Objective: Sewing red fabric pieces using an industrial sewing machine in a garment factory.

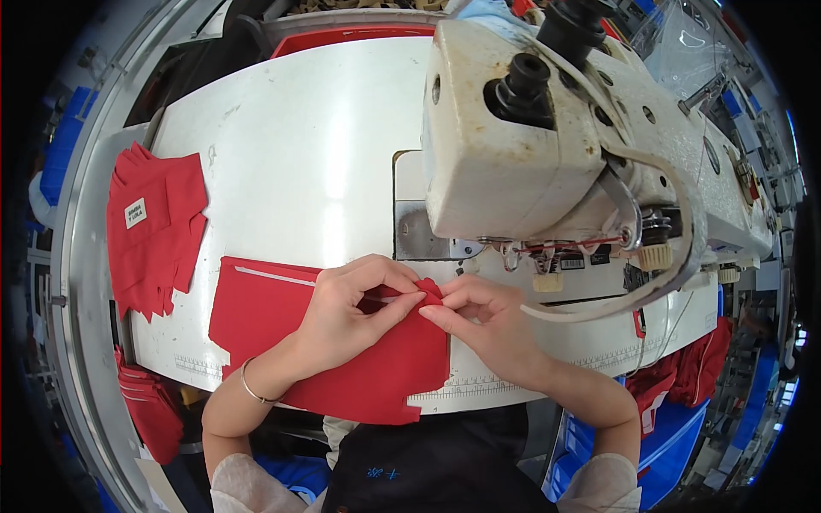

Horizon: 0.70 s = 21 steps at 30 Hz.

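Note:
A red fabric piece [359, 368] with a pale strip along its upper edge lies over the near edge of the white sewing table. My left hand [355, 303] pinches its upper edge between thumb and forefinger. Close beside it, my right hand [483, 316] pinches the same edge, where the cloth is bunched between the two sets of fingertips. Just beyond and to the right stands a sewing machine [513, 162], its needle area [522, 252] apart from the cloth.
A stack of red fabric pieces [158, 231] with a pale label lies at the table's left. More red pieces [150, 402] hang below that edge. A blue bin [676, 453] with red cloth stands at lower right. A ruler strip [513, 382] runs along the near edge.

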Each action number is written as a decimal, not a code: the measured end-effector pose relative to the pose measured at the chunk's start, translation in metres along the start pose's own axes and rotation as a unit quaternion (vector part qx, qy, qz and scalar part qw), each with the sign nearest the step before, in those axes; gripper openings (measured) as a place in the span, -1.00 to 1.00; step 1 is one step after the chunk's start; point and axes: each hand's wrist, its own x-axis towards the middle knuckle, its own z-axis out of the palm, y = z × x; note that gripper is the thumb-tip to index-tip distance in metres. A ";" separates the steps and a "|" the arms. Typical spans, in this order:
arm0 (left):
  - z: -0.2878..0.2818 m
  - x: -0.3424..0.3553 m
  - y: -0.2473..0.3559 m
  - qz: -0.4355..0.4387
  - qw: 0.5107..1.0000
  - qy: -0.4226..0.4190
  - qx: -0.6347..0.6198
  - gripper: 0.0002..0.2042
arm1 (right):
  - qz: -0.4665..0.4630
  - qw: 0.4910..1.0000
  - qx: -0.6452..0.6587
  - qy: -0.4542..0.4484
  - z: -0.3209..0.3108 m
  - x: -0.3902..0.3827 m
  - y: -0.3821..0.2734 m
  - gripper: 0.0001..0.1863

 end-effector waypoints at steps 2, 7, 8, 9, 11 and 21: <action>0.004 0.002 -0.002 0.021 0.999 0.004 -0.025 -0.93 | 0.035 0.999 0.020 0.012 0.002 -0.002 -0.002 -0.88; -0.002 0.016 -0.017 -0.003 0.994 -0.069 -0.088 -0.90 | -0.110 0.970 -0.219 -0.004 -0.001 -0.019 0.002 -0.67; -0.004 0.021 -0.017 -0.007 0.990 -0.097 -0.107 -0.89 | -0.110 0.970 -0.218 -0.003 -0.005 -0.019 0.001 -0.67; -0.007 0.027 -0.023 0.015 0.987 -0.142 -0.075 -0.83 | -0.278 0.869 -0.408 -0.026 -0.011 -0.017 -0.002 -0.64; -0.006 0.031 -0.011 -0.002 0.989 -0.148 -0.016 -0.80 | -0.424 0.705 -0.566 -0.047 -0.017 -0.011 -0.002 -0.61; 0.020 0.021 -0.002 0.104 0.937 -0.022 0.333 -0.91 | -0.514 0.597 -0.615 -0.012 -0.018 0.002 0.007 -0.72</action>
